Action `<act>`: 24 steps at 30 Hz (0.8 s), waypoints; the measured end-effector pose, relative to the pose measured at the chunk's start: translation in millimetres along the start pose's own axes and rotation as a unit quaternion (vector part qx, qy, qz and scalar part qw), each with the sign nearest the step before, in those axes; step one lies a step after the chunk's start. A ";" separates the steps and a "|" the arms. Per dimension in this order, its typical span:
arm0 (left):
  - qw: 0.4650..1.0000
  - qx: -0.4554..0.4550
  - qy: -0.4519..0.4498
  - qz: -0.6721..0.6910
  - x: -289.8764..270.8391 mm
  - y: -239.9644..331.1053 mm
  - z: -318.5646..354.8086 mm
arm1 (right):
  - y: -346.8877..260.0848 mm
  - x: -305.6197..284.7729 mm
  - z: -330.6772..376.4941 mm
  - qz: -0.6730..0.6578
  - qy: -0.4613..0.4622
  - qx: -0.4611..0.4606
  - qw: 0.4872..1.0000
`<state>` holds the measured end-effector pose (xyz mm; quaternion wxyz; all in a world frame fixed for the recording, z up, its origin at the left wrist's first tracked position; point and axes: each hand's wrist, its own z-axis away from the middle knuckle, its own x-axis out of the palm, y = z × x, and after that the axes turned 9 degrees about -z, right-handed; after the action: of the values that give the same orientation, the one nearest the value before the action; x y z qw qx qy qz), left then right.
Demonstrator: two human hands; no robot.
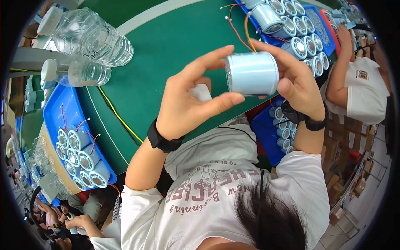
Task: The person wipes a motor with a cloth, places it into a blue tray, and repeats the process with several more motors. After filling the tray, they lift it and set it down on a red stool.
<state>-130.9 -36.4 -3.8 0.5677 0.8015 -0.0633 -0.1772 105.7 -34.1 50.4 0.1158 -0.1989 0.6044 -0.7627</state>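
Note:
A light-blue wrapped cylindrical battery pack (pixel 253 74) is held on its side above the green table. My right hand (pixel 298 79) grips its right end, fingers behind and thumb at the lower edge. At the left end, my left hand (pixel 183 93) has its thumb and forefinger on the lower and upper edges. A small white piece (pixel 201 92) is tucked in the left palm; its kind is unclear. An orange-yellow wire (pixel 247 31) rises behind the pack near the right fingertips.
Blue trays of similar packs with wire leads stand at left (pixel 109 166), far right (pixel 318 16) and below my right arm (pixel 260 129). Clear plastic bottles (pixel 89 37) lie at the far left. A yellow cable (pixel 118 116) crosses the green table (pixel 146 54). A co-worker (pixel 358 83) sits at right.

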 end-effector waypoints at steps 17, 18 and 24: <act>0.915 -0.344 -0.069 0.199 -4.6 -6.1 -7.7 | 21.6 15.3 -0.8 0.319 0.065 -0.193 0.926; 0.916 -0.337 -0.072 0.203 -3.2 -6.2 -9.1 | 23.5 14.4 -3.0 0.297 0.147 -0.173 0.928; 0.929 -0.310 -0.049 0.197 1.6 -7.1 -8.9 | 37.3 -16.0 -8.5 0.472 0.439 -0.157 0.748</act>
<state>-127.0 -26.5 -8.1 0.8076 0.5473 -0.1893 -0.1114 113.9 -29.0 10.1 0.1501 0.4532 0.7166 -0.5084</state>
